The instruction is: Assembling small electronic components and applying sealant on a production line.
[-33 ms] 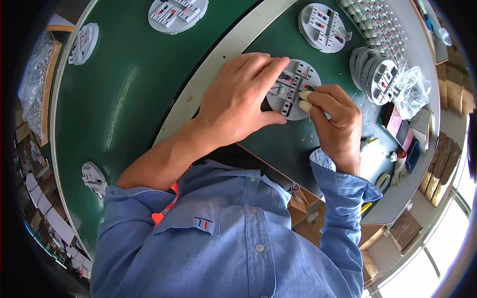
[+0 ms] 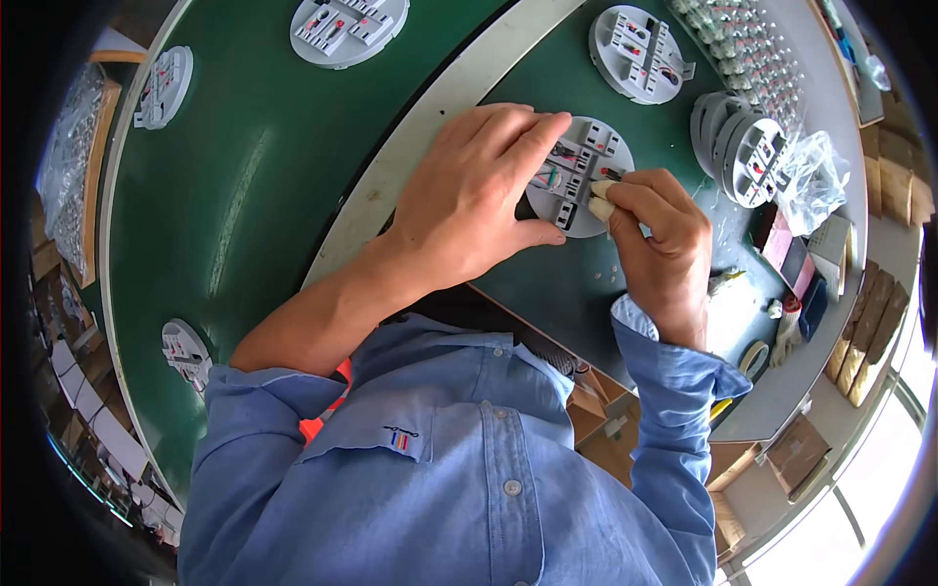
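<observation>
A round light-grey plastic base with raised blocks, slots and small wired parts rests on the green work surface before me. My left hand curves around its left side, fingertips at the far rim and thumb at the near rim. From the right, my right hand reaches onto the base, its thumb and forefinger pinched together near a small red and black part. Pale covers wrap those two fingertips. Whatever lies between them is too small to make out.
Another base lies beyond, and a stack of them stands right beside a clear plastic bag. Rows of small clear parts fill the far right. More bases sit on the left belt, bordered by a pale rail.
</observation>
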### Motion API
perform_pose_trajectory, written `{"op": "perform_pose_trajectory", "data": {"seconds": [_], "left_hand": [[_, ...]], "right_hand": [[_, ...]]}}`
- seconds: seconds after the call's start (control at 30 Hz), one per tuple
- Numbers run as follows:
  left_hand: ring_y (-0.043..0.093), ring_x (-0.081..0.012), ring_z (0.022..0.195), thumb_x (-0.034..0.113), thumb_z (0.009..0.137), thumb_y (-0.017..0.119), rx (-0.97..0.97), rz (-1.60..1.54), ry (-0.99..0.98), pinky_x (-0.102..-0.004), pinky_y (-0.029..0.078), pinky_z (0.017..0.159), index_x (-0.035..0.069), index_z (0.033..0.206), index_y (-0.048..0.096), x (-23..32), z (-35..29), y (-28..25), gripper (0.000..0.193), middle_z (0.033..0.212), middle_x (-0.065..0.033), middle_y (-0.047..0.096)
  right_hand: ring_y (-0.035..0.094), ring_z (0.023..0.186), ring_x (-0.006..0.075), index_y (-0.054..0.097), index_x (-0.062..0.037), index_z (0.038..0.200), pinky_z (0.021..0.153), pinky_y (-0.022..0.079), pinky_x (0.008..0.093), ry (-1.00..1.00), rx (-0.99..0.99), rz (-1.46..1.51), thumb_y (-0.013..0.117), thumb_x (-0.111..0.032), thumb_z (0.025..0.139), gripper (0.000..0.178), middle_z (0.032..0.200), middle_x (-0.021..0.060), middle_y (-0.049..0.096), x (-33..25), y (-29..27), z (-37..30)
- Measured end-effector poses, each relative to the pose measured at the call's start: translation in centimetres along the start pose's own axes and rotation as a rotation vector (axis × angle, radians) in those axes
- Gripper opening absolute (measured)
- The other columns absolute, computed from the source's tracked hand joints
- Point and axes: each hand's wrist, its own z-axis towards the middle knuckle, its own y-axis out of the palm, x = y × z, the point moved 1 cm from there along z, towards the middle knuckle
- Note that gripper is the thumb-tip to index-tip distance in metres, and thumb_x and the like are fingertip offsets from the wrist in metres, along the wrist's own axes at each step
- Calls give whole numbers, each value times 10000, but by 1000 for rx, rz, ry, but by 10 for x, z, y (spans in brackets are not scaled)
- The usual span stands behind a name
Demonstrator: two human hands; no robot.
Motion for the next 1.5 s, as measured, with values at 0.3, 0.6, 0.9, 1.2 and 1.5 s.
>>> {"op": "perform_pose_trajectory", "data": {"seconds": [0.3,0.6,0.9,1.2,1.5], "left_hand": [[626,-314,1268,103,582,1012,-9,-25,-13,-453,467,1119,74,1554,588,-3,10,-1,1060,1405,-112,648],[624,-321,1285,130,588,1014,14,-20,26,-446,466,1127,78,1574,571,1,8,-3,1082,1419,-108,659],[645,-290,1281,199,762,1004,-229,-705,-355,-426,448,1145,18,1585,535,35,20,-34,964,1437,-190,673],[660,-187,1056,118,1004,808,-161,-905,-323,-308,523,984,-23,1480,603,24,46,-11,537,1211,-134,700],[613,-125,997,60,1040,746,-198,-983,-391,-241,527,900,-30,1390,645,16,58,2,375,1121,-91,668]], "right_hand": [[637,791,180,792,40,1012,720,519,294,39,115,-19,743,133,853,190,1014,72,741,0,3,6],[679,866,210,786,28,1097,773,548,285,111,77,-27,769,126,843,273,1121,102,751,-7,-2,-7],[685,886,211,723,-8,1341,842,541,302,-406,3,-44,818,12,903,448,1128,106,770,20,-37,-15],[603,958,131,708,83,1332,882,497,268,169,-86,799,661,-215,1114,373,1074,92,741,58,-28,-11],[585,947,127,693,111,1350,854,485,269,223,120,921,500,-369,1199,540,1073,76,732,80,-16,-8]]}}
